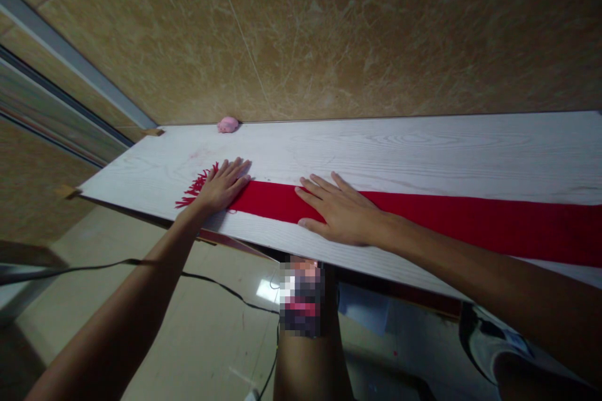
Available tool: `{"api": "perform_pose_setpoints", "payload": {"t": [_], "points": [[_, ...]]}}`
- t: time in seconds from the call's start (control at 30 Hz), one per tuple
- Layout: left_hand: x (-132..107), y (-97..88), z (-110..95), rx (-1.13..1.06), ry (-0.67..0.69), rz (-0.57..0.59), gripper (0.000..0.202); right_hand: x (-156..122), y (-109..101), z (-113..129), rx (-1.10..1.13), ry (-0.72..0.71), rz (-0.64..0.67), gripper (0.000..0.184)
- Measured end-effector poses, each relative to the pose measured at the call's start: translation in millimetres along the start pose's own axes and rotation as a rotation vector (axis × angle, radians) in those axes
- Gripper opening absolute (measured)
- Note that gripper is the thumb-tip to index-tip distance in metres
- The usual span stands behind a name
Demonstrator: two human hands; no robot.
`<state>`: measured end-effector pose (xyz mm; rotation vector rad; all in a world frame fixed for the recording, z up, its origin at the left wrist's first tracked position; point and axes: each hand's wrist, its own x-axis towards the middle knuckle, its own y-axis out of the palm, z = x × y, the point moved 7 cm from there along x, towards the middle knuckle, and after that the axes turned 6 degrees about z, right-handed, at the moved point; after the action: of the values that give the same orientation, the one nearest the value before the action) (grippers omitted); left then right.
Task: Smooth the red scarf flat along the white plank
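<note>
Through the head view, I'm seeing my left hand lying open beside the fringe of the red scarf; my right hand is resting spread farther along, neither gripping. The scarf is lying lengthwise on the white board.
</note>
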<state>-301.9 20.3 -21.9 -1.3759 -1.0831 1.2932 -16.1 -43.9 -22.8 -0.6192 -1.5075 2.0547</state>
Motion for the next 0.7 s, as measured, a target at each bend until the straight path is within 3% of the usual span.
{"api": "perform_pose_setpoints", "payload": {"t": [0.7], "points": [[2.8,2.5,5.2,0.064,0.013,-0.026,0.067,-0.5,-1.4,2.2,-0.002,0.004,0.018,0.080]]}}
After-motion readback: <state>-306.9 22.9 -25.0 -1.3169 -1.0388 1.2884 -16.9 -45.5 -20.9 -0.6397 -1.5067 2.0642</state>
